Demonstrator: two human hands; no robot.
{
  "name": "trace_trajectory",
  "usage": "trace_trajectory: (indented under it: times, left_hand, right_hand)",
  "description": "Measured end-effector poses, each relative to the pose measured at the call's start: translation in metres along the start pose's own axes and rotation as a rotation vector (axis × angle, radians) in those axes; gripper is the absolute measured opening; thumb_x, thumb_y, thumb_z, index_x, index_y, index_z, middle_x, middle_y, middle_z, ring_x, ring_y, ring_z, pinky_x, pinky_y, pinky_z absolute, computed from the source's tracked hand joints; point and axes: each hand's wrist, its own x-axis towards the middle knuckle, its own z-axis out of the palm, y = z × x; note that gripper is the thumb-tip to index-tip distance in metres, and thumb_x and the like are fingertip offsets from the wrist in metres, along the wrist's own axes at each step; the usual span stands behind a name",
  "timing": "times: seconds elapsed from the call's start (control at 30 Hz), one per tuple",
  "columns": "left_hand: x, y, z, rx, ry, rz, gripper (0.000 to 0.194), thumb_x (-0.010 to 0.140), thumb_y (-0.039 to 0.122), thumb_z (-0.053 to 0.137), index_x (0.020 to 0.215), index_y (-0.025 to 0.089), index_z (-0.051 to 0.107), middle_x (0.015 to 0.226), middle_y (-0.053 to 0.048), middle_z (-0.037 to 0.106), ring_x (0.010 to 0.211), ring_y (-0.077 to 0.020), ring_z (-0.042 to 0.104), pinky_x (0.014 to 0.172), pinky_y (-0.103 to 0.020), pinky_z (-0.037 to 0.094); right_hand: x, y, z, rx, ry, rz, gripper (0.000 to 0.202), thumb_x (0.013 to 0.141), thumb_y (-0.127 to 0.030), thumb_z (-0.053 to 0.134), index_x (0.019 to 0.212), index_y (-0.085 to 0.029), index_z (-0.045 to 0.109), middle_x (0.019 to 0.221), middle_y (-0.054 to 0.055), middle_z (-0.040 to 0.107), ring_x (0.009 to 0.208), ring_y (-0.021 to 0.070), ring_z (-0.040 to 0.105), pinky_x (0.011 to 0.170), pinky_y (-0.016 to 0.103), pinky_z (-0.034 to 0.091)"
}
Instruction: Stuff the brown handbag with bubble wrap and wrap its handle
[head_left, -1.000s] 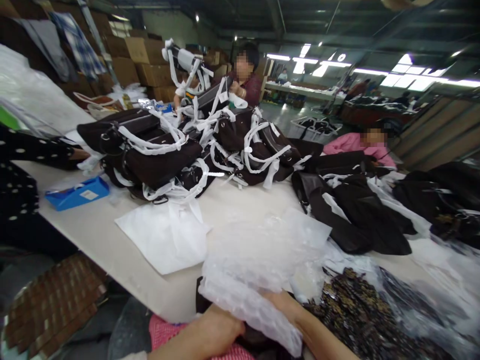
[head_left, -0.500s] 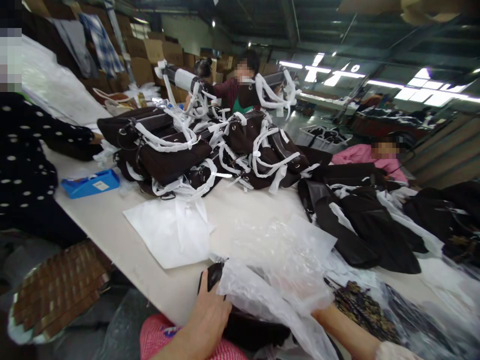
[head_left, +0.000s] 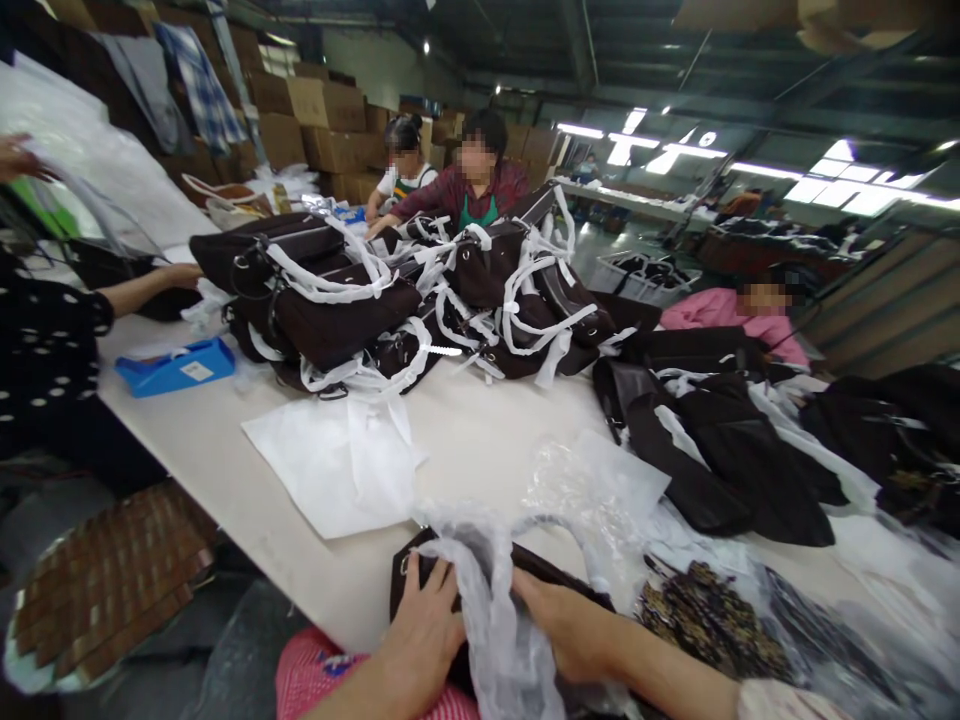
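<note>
— Both hands are on the same dark bag [head_left: 420, 580] at the near edge of the table [head_left: 225, 470]. Left hand [head_left: 424, 630] lies curled over its near left corner, fingers pressed on the dark material; right hand [head_left: 562, 625] is closed on the clear plastic wrap [head_left: 495, 620] that drapes over the bag's middle.

— Where does that wrap go?

— It rises in a crumpled fold between the two hands and hangs down toward the lap. More clear plastic [head_left: 592, 480] lies just beyond, on the table.

— And around that?

— A flat white sheet [head_left: 330, 465] lies to the left of the bag. To the right, a patterned dark heap [head_left: 705, 610] in plastic. Farther back, a pile of dark bags tied with white straps [head_left: 390, 290] fills the table's middle, and more dark bags [head_left: 720, 440] lie to the right. A blue box [head_left: 176, 366] sits at the far left, near a person's arm in a dotted sleeve [head_left: 52, 340]. Two people [head_left: 450, 185] work on the far side.
</note>
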Motion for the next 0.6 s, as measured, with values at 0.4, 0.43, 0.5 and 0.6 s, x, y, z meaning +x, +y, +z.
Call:
trace_trajectory:
  times: [0.4, 0.43, 0.5, 0.6]
  left_hand:
    - [-0.005, -0.007, 0.011, 0.088, -0.009, 0.03, 0.024, 0.097, 0.019, 0.049, 0.093, 0.02, 0.073, 0.132, -0.014, 0.061, 0.145, -0.0422, 0.029, 0.11, -0.08, 0.008]
    - [-0.006, -0.007, 0.012, 0.084, -0.022, 0.013, 0.024, 0.097, 0.02, 0.049, 0.093, 0.02, 0.073, 0.136, -0.015, 0.058, 0.145, -0.0443, 0.028, 0.109, -0.081, 0.009]
    - [-0.008, -0.009, 0.012, 0.096, -0.027, -0.015, 0.022, 0.096, 0.022, 0.051, 0.096, 0.018, 0.073, 0.147, -0.017, 0.049, 0.146, -0.0476, 0.023, 0.108, -0.082, 0.011]
    - [-0.011, -0.012, 0.015, 0.128, 0.01, -0.032, 0.019, 0.094, 0.019, 0.053, 0.098, 0.017, 0.072, 0.155, -0.017, 0.038, 0.148, -0.0474, 0.017, 0.109, -0.081, 0.009]
  right_hand:
    - [-0.007, 0.008, 0.032, -0.616, -0.103, 0.382, 0.043, 0.08, 0.002, 0.054, 0.116, -0.016, 0.069, 0.095, 0.023, 0.074, 0.092, 0.0387, 0.071, 0.076, 0.051, 0.054]
    - [-0.007, 0.005, 0.031, -0.612, -0.103, 0.375, 0.05, 0.077, -0.001, 0.061, 0.124, -0.018, 0.065, 0.102, 0.022, 0.074, 0.097, 0.0377, 0.07, 0.081, 0.051, 0.054]
    - [-0.007, -0.006, 0.022, -0.543, -0.141, 0.343, 0.081, 0.065, -0.008, 0.076, 0.142, -0.019, 0.051, 0.12, 0.021, 0.069, 0.108, 0.0366, 0.067, 0.091, 0.046, 0.054]
    - [-0.008, -0.036, -0.003, -0.317, -0.251, 0.313, 0.117, 0.053, -0.013, 0.079, 0.156, -0.009, 0.024, 0.141, 0.026, 0.054, 0.124, 0.0393, 0.058, 0.104, 0.044, 0.048]
